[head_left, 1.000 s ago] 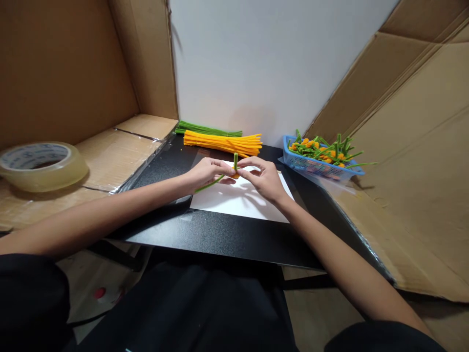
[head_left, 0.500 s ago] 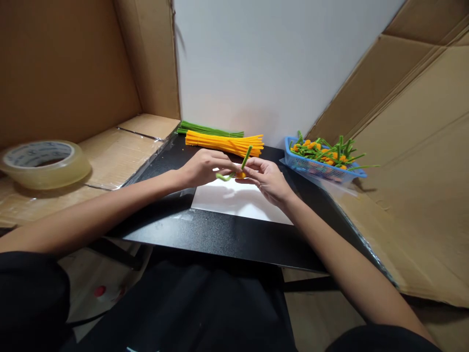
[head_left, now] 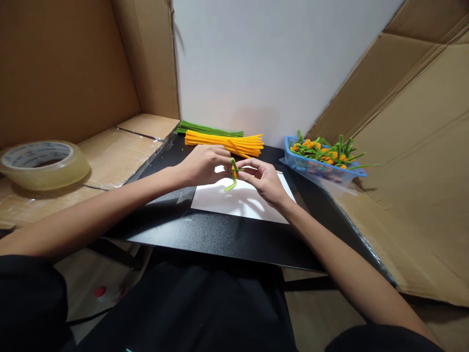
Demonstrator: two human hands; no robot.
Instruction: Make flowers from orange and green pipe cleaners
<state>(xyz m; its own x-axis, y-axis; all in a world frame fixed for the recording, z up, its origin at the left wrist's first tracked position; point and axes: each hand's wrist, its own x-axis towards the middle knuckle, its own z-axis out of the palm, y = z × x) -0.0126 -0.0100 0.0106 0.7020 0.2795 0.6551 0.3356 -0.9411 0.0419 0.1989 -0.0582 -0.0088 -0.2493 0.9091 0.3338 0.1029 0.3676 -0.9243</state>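
My left hand and my right hand meet above the far edge of a white paper sheet. Between their fingertips is a green pipe cleaner, bent into a hook at its lower end. A small orange piece sits on it, partly hidden by my fingers. Both hands pinch at this spot. Behind my hands lie a bundle of orange pipe cleaners and a thinner bundle of green ones.
A blue plastic basket of green-stemmed orange pieces stands at the right on the black table. A clear tape roll rests on cardboard at the left. Cardboard panels and a white wall surround the table.
The green pipe cleaner has turned from leaning up to the right, and its bent end now hangs down below my fingers. My hands have drawn slightly closer together.
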